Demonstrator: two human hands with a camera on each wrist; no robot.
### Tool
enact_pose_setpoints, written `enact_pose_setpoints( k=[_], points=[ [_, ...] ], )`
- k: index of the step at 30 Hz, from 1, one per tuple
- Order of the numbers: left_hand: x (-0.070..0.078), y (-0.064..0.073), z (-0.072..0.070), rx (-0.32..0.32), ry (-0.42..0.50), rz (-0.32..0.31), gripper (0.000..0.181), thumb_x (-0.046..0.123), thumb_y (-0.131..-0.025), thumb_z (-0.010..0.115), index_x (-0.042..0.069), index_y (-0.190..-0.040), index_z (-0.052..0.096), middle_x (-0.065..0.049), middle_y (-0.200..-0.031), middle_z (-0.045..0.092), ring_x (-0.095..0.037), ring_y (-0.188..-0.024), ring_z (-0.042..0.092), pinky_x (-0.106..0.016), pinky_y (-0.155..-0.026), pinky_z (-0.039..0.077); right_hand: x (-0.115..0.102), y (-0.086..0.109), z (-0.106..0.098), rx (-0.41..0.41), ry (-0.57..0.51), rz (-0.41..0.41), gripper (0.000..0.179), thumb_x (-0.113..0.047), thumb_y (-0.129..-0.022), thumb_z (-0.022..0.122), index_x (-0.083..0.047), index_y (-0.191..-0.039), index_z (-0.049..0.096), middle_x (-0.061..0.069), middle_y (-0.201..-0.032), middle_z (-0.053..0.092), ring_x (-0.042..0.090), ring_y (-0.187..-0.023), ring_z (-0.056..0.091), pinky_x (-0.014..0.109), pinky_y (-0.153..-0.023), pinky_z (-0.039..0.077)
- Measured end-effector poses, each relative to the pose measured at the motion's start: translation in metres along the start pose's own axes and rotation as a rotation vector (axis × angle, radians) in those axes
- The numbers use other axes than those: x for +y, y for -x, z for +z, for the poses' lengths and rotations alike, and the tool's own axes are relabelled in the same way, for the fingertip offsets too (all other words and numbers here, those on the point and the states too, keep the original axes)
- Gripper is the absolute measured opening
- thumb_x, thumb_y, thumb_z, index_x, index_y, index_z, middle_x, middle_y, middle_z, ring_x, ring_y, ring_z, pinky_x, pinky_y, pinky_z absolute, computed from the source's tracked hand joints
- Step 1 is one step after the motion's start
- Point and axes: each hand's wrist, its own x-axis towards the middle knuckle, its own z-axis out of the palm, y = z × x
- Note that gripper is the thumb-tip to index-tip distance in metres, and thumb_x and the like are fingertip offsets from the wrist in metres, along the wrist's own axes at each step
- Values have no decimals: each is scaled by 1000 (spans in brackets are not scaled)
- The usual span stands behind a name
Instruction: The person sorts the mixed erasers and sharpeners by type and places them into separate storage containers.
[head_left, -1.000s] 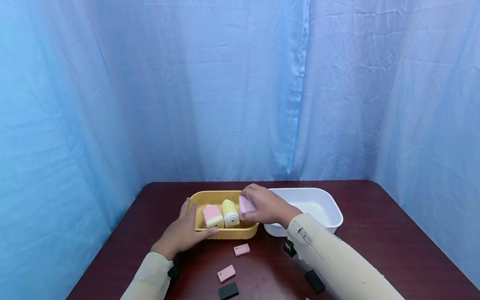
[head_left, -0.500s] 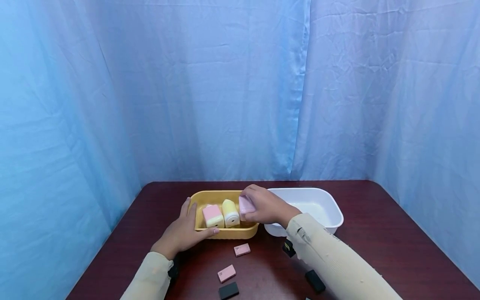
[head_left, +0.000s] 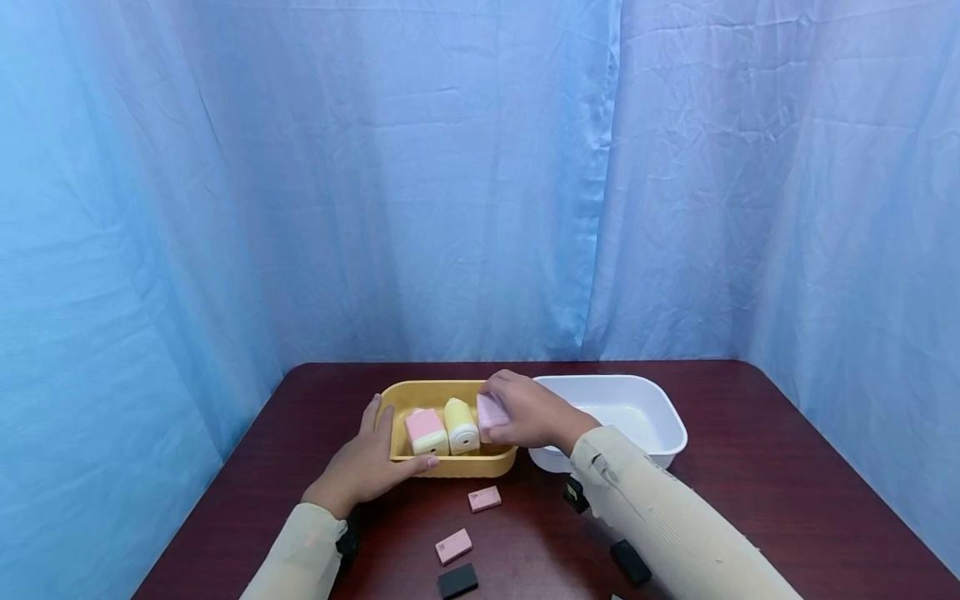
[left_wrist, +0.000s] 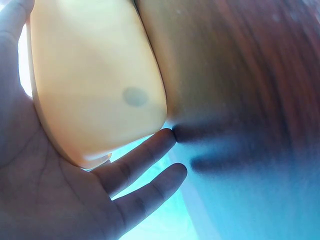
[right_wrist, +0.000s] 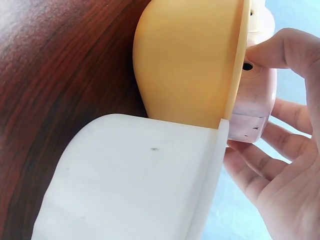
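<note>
My right hand (head_left: 536, 410) grips a pale purple box-shaped piece (head_left: 491, 415) at the right end of the yellow bin (head_left: 465, 469). In the right wrist view the thumb presses beside a round dark hole in the pale purple piece (right_wrist: 252, 102), with the fingers on its far side. A pink and cream carton-shaped piece (head_left: 426, 431) and a yellow piece with a pointed top and white base (head_left: 461, 425) lie inside the bin. My left hand (head_left: 367, 462) rests on the bin's left end, thumb along the front rim. Its fingers (left_wrist: 145, 157) are straight against the outside wall.
A white bin (head_left: 630, 417) stands against the yellow bin's right end. Two small pink blocks (head_left: 484, 499) and a dark block (head_left: 457, 581) lie in front on the dark red table (head_left: 787, 467). Another black block (head_left: 630, 562) lies beside the right sleeve. Blue curtains (head_left: 480, 183) surround the table.
Almost nothing differs. The right hand stays at the yellow bin's right end with the pale purple piece, its forearm shifted very slightly. The left hand stays in place.
</note>
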Motion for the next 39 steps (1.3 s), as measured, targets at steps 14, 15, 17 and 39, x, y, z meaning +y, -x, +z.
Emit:
enact_pose_setpoints(
  k=[14,15,17,39],
  points=[
    [-1,-2,0,-3,7,0,135,94,-70,60,5,-164,20,-13,-174,3,-34,-118,64,-50,-91,56,3,-3,6,-13,0,5,62,-42,-77,85,-12,-128,66,0,-123,62,10,-97,57,28,-83,52],
    [-1,-2,0,-6,6,-3,136,94,-70,59,5,-164,20,-13,-174,2,-34,-119,64,-50,-92,56,3,-3,6,-15,-2,5,61,-42,-77,85,-13,-128,66,0,-123,62,10,-97,57,29,-82,52],
    [0,-2,-1,-6,7,-3,135,94,-70,60,5,-164,20,-13,-174,2,-35,-119,64,-50,-92,56,4,-2,7,-15,-1,3,61,-42,-77,86,-13,-128,67,0,-123,62,10,-97,57,29,-83,52],
    [1,-1,0,-6,10,-13,134,93,-70,61,7,-165,20,-11,-174,1,-33,-118,64,-50,-92,56,4,-1,10,-16,15,7,60,-37,-80,83,-10,-131,65,3,-125,62,12,-99,58,31,-86,52]
  ],
)
